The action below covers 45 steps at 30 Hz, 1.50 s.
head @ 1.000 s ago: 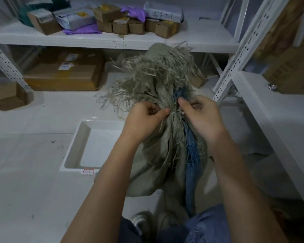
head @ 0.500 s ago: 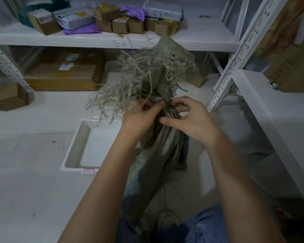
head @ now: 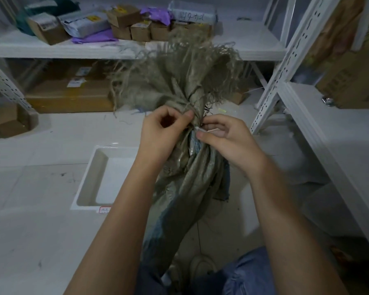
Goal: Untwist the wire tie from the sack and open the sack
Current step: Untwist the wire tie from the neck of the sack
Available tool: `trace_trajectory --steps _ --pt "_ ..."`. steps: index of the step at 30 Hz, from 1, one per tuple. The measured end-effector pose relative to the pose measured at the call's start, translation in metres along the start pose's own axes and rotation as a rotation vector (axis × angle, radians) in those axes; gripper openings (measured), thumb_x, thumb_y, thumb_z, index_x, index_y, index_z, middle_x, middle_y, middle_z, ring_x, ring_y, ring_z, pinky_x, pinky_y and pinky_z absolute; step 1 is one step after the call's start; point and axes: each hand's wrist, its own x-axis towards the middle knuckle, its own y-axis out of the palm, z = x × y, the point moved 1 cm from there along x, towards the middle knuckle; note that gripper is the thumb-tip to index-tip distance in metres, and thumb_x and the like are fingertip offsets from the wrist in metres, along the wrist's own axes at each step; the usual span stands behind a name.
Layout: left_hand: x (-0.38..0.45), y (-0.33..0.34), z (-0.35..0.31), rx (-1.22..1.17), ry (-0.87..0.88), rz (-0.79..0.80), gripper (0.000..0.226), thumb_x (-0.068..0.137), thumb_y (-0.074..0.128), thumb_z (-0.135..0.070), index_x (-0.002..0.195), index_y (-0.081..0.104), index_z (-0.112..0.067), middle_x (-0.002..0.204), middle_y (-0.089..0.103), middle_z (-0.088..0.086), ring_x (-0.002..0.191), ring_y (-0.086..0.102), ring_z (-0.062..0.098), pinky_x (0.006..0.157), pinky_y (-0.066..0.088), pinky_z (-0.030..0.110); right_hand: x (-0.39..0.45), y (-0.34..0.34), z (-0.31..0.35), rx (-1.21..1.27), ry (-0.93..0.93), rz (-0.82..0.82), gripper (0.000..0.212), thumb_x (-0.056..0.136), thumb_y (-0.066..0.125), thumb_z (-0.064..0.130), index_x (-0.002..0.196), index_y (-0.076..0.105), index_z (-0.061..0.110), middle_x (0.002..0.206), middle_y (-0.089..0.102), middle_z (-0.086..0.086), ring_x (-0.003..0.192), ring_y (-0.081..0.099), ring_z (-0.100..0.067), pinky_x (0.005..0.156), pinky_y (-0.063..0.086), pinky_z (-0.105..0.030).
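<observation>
White shelves (head: 254, 45) stand at 12 o'clock. Left hand (head: 162, 133) squeezes the sack (head: 185, 86) neck. Right hand (head: 226, 137) fingers (head: 202, 136) pinch the tie (head: 197, 128), still on. Sack stays shut.

The sack (head: 185, 158) is coarse woven cloth, olive-grey and matt with a faint sheen along its folds; its top edge at twelve o'clock is frayed into loose, rough fibres. A thin, pale wire tie (head: 200, 129) shows at the gathered neck — its finish is too small to judge. The tray (head: 90, 184) at nine o'clock looks like smooth white plastic, lightly glossy. The floor (head: 30, 241) is pale, smooth tile with dark scuffs. The shelving (head: 273, 81) at two o'clock is white-painted perforated metal, its boards smooth and matt. The boxes (head: 141, 28) at eleven o'clock are matt brown cardboard — beside them lie purple plastic mailers (head: 94, 38).
</observation>
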Motion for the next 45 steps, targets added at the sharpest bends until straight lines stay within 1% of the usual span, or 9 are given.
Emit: trace_trajectory --steps 7,10,15,17,20,23,30,36,45 --pt "-0.005 0.003 -0.007 0.127 0.169 0.318 0.033 0.094 0.049 -0.007 0.122 0.060 -0.019 0.106 0.061 -0.017 0.091 0.057 -0.015 0.082 0.044 0.002 0.000 -0.005 0.000 0.090 -0.021 -0.120 0.021 0.085 0.066 0.009 0.094 0.056 0.024 0.084 0.066 0.000 0.075 0.065 -0.007 0.075 0.052 -0.022" --pt "-0.006 0.005 -0.004 0.129 0.127 0.364 0.041 0.095 0.048 -0.013 0.132 0.051 -0.030 0.124 0.062 -0.011 0.114 0.057 0.008 0.098 0.042 0.018 -0.002 -0.009 -0.001 0.097 -0.057 -0.150 0.017 0.087 0.064 0.008 0.085 0.056 0.024 0.084 0.070 0.003 0.083 0.068 -0.011 0.084 0.053 -0.032" --pt "-0.009 0.009 -0.002 0.142 0.234 0.351 0.045 0.093 0.051 -0.011 0.134 0.048 -0.030 0.067 0.063 -0.028 0.056 0.042 0.005 0.058 0.037 0.013 -0.003 -0.016 0.001 0.048 -0.165 -0.161 0.023 0.087 0.062 0.004 0.082 0.060 0.027 0.073 0.069 0.010 0.077 0.066 0.000 0.074 0.053 -0.018" --pt "-0.011 0.014 -0.005 0.179 0.267 0.298 0.045 0.093 0.051 -0.007 0.136 0.048 -0.018 0.078 0.071 -0.014 0.047 0.044 -0.004 0.051 0.031 0.003 -0.003 -0.017 0.003 0.055 -0.155 -0.156 0.024 0.088 0.059 0.003 0.083 0.063 0.027 0.079 0.069 0.005 0.081 0.067 -0.006 0.078 0.053 -0.022" --pt "-0.012 0.019 -0.008 0.226 0.291 0.228 0.044 0.093 0.051 -0.006 0.136 0.049 -0.015 0.117 0.061 0.025 0.082 0.060 0.009 0.061 0.039 0.021 -0.006 -0.019 0.009 0.140 -0.118 -0.098 0.025 0.084 0.061 0.004 0.087 0.067 0.028 0.079 0.071 0.011 0.081 0.068 0.000 0.074 0.052 -0.014" --pt "-0.009 0.018 -0.003 0.220 0.262 0.207 0.044 0.093 0.051 -0.008 0.135 0.050 -0.018 0.097 0.067 0.005 0.081 0.055 0.017 0.061 0.038 0.021 -0.009 -0.018 0.007 -0.053 -0.158 -0.067 0.030 0.080 0.071 0.013 0.094 0.063 0.038 0.094 0.069 0.015 0.095 0.065 0.004 0.088 0.050 -0.016" --pt "-0.010 0.016 0.005 0.231 0.279 0.260 0.024 0.091 0.053 -0.011 0.111 0.056 -0.025 0.076 0.057 -0.027 0.068 0.054 -0.002 0.067 0.044 0.015 -0.009 -0.028 0.008 -0.171 -0.266 -0.179 0.026 0.077 0.074 0.005 0.090 0.069 0.028 0.083 0.068 0.008 0.075 0.063 0.001 0.076 0.051 -0.010" --pt "-0.009 0.018 0.006 0.169 0.238 0.270 0.030 0.090 0.052 -0.004 0.087 0.053 -0.034 0.082 0.059 -0.015 0.082 0.059 0.023 0.069 0.044 0.023 -0.007 -0.024 0.002 -0.412 -0.305 -0.209 0.017 0.077 0.075 0.012 0.094 0.077 0.017 0.078 0.065 0.018 0.085 0.066 -0.005 0.085 0.051 -0.018" --pt "-0.012 0.018 0.005 0.127 0.293 0.326 0.023 0.091 0.054 -0.013 0.093 0.056 -0.036 0.092 0.065 -0.011 0.089 0.065 0.018 0.077 0.051 0.029 -0.009 -0.023 0.001 -0.548 -0.495 -0.329 0.009 0.077 0.071 0.011 0.084 0.077 0.011 0.077 0.068 0.006 0.079 0.064 -0.016 0.076 0.050 -0.024"
